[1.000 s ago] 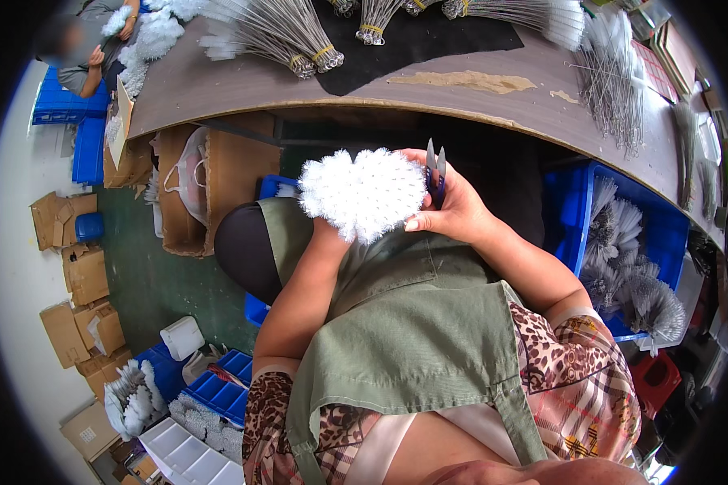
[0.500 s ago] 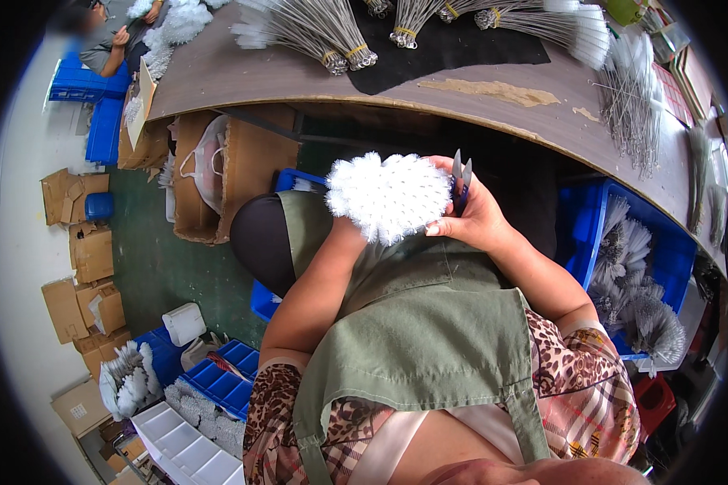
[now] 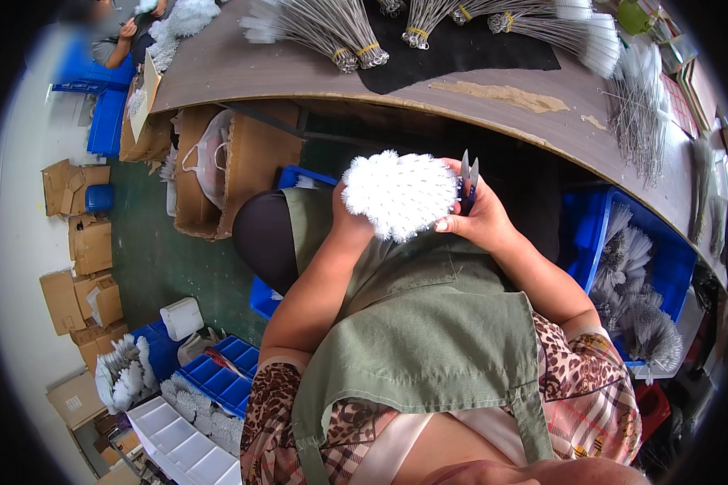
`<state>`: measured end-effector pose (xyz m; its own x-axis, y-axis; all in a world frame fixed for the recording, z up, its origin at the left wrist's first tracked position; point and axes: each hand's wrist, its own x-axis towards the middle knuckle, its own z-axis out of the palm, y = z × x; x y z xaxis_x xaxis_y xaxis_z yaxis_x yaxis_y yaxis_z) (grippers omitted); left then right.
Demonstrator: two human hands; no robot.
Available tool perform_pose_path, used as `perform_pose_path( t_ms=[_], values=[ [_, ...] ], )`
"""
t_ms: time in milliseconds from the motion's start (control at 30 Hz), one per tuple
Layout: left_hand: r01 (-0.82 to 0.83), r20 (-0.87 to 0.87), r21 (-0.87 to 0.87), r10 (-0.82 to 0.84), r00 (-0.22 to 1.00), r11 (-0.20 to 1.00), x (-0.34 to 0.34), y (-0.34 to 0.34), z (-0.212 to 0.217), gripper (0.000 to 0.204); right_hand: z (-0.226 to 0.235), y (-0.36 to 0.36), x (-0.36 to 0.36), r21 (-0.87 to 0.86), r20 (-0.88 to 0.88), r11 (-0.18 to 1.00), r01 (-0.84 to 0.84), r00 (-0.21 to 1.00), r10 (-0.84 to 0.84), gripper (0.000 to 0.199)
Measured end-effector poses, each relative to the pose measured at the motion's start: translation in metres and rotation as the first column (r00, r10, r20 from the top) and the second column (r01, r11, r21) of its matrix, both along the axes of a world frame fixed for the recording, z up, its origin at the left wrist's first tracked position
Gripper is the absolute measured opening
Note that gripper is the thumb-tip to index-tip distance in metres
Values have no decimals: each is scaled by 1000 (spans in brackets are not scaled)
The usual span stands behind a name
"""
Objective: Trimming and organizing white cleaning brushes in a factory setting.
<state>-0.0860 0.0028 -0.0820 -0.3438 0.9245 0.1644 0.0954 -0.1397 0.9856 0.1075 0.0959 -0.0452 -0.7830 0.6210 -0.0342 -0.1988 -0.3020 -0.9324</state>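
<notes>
A bundle of white bristle brushes (image 3: 399,196) is held up over my lap, its tufted ends packed into a rounded mass. My left hand (image 3: 353,218) grips it from the left and below; the bristles hide most of those fingers. At the bundle's right side my right hand (image 3: 487,220) holds dark-handled scissors (image 3: 470,175), blades pointing up and slightly apart. The thumb of that hand rests against the bristles' right edge, and some fingers pass behind. The wire stems of the bundle cannot be seen.
Across the front runs a worktable (image 3: 291,85) with tied bundles of wire-stemmed brushes (image 3: 364,52) on a black mat (image 3: 469,61). A blue bin (image 3: 586,234) of brushes stands at my right. Cardboard boxes (image 3: 255,178) and blue crates (image 3: 218,376) lie left. Another person sits far left.
The brush bundle and both hands have shifted slightly to the right in view, and the bundle has turned a little. The scissors stay in my right hand.
</notes>
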Motion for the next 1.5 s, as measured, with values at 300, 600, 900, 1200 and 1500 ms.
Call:
perform_pose_path(
  t_ms=[300, 600, 900, 1200, 1500],
  values=[
    [5, 370, 16, -10, 929, 1000, 3, 0, 16, 29, -1, -1, -1, 9, 6, 1000, 21, 1000, -21, 83],
    [104, -437, -42, -112, 892, 994, -5, 4, 2, 34, 7, -3, 4, 41, 42, 999, -31, 999, 29, 86],
    [461, 363, -167, -380, 851, 872, 6, 14, 40, 46, 13, -4, 7, 80, -13, 997, -24, 1000, 25, 81],
    [522, 520, -82, -410, 749, 849, 21, 17, 66, 43, 9, -6, 8, 79, -26, 997, -18, 999, 20, 78],
    [404, 562, -48, -309, 767, 914, 30, 17, 72, 42, 10, -4, 5, -51, -68, 998, -24, 997, 20, 73]
  ],
)
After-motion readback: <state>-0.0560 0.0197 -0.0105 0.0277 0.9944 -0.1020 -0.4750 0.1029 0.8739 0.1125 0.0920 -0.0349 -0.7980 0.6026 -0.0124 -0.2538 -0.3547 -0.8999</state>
